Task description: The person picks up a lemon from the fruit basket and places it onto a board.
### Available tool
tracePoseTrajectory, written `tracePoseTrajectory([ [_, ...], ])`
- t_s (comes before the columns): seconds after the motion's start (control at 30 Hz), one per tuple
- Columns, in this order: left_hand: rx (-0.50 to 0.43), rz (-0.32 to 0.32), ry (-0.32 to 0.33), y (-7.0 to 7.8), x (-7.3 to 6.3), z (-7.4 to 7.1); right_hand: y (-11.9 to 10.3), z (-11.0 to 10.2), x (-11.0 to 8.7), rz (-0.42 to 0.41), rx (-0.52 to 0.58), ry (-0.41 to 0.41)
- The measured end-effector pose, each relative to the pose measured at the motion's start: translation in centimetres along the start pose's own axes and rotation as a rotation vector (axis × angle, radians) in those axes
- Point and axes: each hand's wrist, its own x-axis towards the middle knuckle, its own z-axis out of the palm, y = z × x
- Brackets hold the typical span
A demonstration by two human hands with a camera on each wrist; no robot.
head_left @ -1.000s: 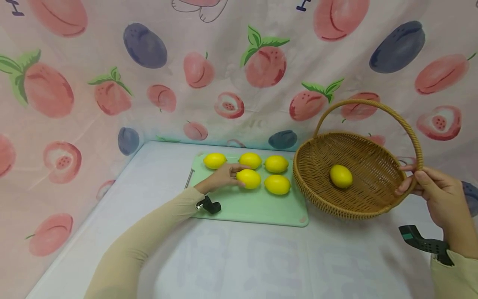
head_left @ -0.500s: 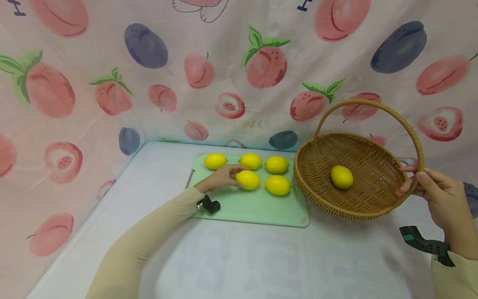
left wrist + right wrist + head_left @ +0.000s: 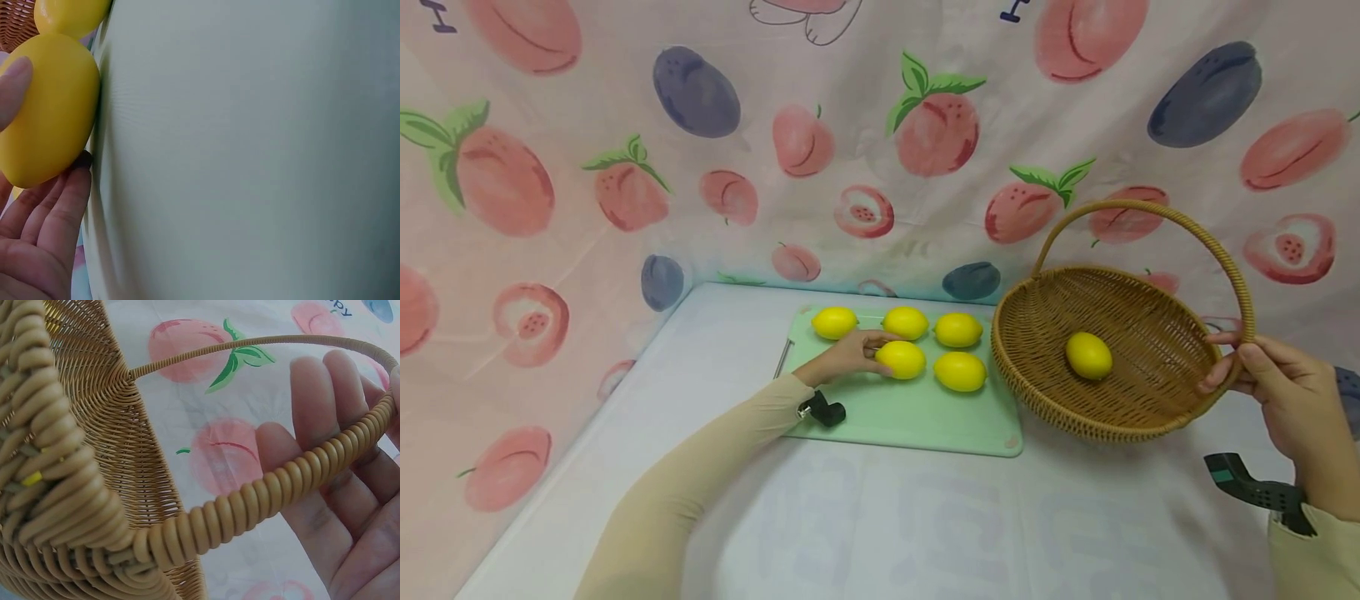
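Observation:
On the pale green cutting board [image 3: 917, 425], my left hand [image 3: 844, 357] grips a yellow lemon [image 3: 901, 360] from its left side. The left wrist view shows the thumb lying along this lemon [image 3: 56, 119] and the other fingers [image 3: 65, 215] under its near end. Three lemons line the board's back edge, and a single lemon [image 3: 960, 372] lies right of the held one. At the right, my right hand [image 3: 1296, 396] holds the wicker basket [image 3: 1120, 425] by its arched handle [image 3: 250, 503], tilted toward me. One lemon [image 3: 1088, 356] rests inside.
The basket's left rim comes right up to the board's right side. A thin metal handle [image 3: 783, 358] shows at the board's left edge. Behind the white table [image 3: 917, 525] hangs a fruit-print cloth [image 3: 820, 75], which also covers the left side.

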Motion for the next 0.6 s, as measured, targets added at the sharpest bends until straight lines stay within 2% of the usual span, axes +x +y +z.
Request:
tracePoseTrajectory([
  [0.23,0.025,-0.023,-0.001,0.32,0.08,0.14,0.04,-0.03,0.00,0.009,-0.034,0.011],
  [0.47,0.010,0.007,-0.002,0.36,0.11,0.03,0.02,-0.06,-0.01,0.010,-0.028,0.002],
  [0.6,0.011,-0.003,0.008,0.33,0.25,-0.01,0.03,-0.06,0.05,-0.001,-0.009,-0.008],
])
